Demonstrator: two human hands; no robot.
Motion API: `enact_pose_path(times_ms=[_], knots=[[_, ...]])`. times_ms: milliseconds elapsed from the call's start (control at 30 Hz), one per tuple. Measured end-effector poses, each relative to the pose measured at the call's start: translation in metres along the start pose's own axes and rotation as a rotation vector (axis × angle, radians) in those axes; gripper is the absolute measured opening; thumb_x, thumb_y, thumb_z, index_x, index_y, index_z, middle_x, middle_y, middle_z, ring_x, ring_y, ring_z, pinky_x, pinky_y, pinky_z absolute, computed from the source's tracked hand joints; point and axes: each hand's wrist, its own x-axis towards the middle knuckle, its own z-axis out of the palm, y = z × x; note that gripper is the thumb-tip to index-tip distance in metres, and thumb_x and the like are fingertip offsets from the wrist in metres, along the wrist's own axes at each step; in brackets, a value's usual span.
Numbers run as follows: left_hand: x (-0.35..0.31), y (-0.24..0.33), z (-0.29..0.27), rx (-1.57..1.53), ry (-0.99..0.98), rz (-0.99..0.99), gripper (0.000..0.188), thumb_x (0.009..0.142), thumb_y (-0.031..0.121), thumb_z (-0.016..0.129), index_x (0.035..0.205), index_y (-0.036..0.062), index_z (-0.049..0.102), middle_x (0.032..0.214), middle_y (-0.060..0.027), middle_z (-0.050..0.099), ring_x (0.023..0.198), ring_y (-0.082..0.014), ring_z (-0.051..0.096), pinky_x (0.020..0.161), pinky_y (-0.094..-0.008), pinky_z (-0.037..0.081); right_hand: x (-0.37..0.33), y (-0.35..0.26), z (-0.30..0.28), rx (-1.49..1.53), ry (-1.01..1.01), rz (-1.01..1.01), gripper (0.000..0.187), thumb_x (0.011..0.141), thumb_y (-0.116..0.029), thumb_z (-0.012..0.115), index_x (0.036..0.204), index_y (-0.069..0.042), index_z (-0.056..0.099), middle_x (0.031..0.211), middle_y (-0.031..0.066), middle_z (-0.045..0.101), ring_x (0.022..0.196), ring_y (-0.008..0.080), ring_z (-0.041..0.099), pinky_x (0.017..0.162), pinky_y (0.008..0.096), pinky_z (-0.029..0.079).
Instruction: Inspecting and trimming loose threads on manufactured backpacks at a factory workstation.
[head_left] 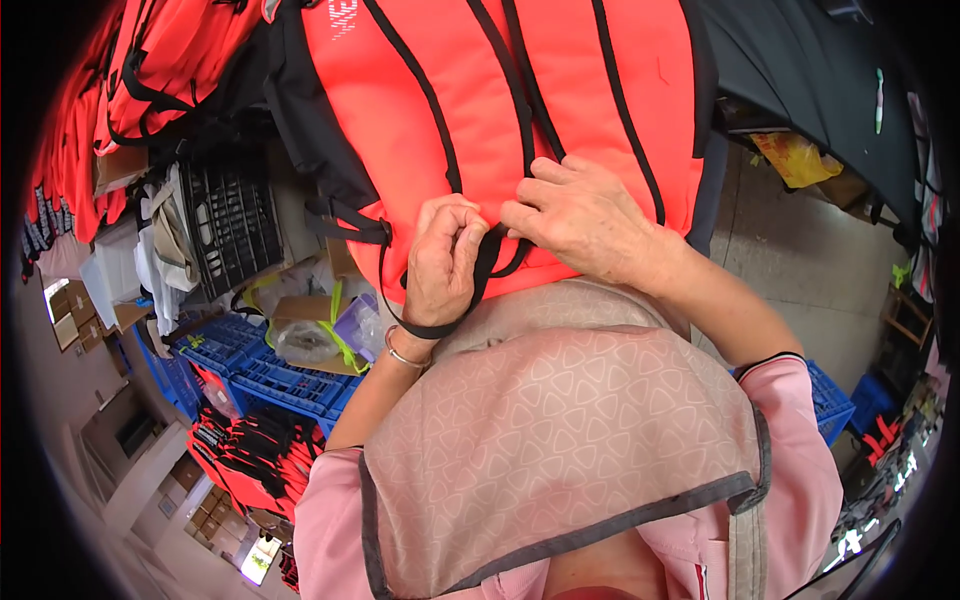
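A bright coral-red backpack (590, 90) with black piping and dark side panels lies in front of me. My left hand (443, 265) is closed in a pinch at its lower edge, on a black webbing strap (487, 262). Part of the strap loops round below my left wrist. To the right, my right hand (590, 215) has its fingers curled down, with thumb and forefinger closed at the strap's upper end. The fingertips partly hide what lies between them. Another black strap (345, 222) hangs off the backpack's left side.
On the left stand a black plastic crate (230, 220), blue crates (285, 380) with a cardboard box (305, 310) on top, and piles of red-and-black goods (255, 455). A dark-covered table (820, 85) stands at the far right, a yellow bag (797, 160) under it.
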Motion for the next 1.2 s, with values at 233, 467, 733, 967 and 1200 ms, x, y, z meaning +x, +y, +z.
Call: enact_pose_path(times_ms=[233, 467, 733, 967, 1200], knots=[[-0.009, 0.003, -0.012, -0.235, 0.024, -0.09, 0.011, 0.098, 0.008, 0.055, 0.093, -0.0015, 0.059, 0.098, -0.0095, 0.056, 0.074, -0.0112, 0.056, 0.071, -0.0247, 0.046, 0.003, 0.015, -0.019, 0.053, -0.055, 0.013, 0.02, 0.08, -0.023, 0.072, 0.082, -0.008, 0.059, 0.075, 0.0019, 0.059, 0.075, 0.0212, 0.058, 0.061, 0.0352, 0.047], [-0.074, -0.002, -0.122, -0.435, -0.498, -0.649, 0.016, 0.092, 0.017, 0.068, 0.086, 0.0028, 0.065, 0.066, 0.0022, 0.059, 0.053, -0.0045, 0.05, 0.047, -0.0218, 0.037, -0.02, 0.073, -0.099, 0.465, 0.565, 0.768, 0.036, 0.085, -0.012, 0.075, 0.116, -0.005, 0.059, 0.089, 0.0036, 0.06, 0.074, 0.0087, 0.058, 0.052, 0.024, 0.048], [0.012, 0.056, -0.196, 0.482, 0.035, -0.157, 0.007, 0.081, 0.007, 0.071, 0.083, 0.0007, 0.07, 0.075, -0.0107, 0.067, 0.064, -0.0187, 0.063, 0.059, -0.0301, 0.048, 0.012, 0.125, -0.124, 0.368, 0.773, 0.74, 0.011, 0.086, -0.005, 0.072, 0.093, 0.0, 0.064, 0.075, 0.0005, 0.064, 0.074, 0.0055, 0.056, 0.067, 0.0228, 0.046], [0.185, 0.094, -0.075, 0.563, 0.174, 0.611, 0.033, 0.086, 0.022, 0.072, 0.112, 0.0035, 0.065, 0.127, -0.0161, 0.06, 0.119, -0.0328, 0.056, 0.102, -0.047, 0.042, 0.097, 0.15, -0.104, 0.121, 0.733, 0.463, 0.023, 0.084, -0.006, 0.072, 0.107, -0.007, 0.069, 0.111, 0.0065, 0.066, 0.092, 0.0189, 0.066, 0.077, 0.0284, 0.052], [0.186, 0.031, -0.039, 0.872, -0.225, 0.491, 0.073, 0.086, 0.057, 0.061, 0.15, 0.0303, 0.038, 0.16, -0.015, 0.02, 0.147, -0.0425, 0.017, 0.114, -0.0642, 0.016, 0.08, 0.16, -0.081, -0.064, 0.355, 0.497, 0.037, 0.076, -0.003, 0.07, 0.113, -0.01, 0.07, 0.104, 0.0103, 0.071, 0.094, 0.0288, 0.069, 0.081, 0.0365, 0.056]])
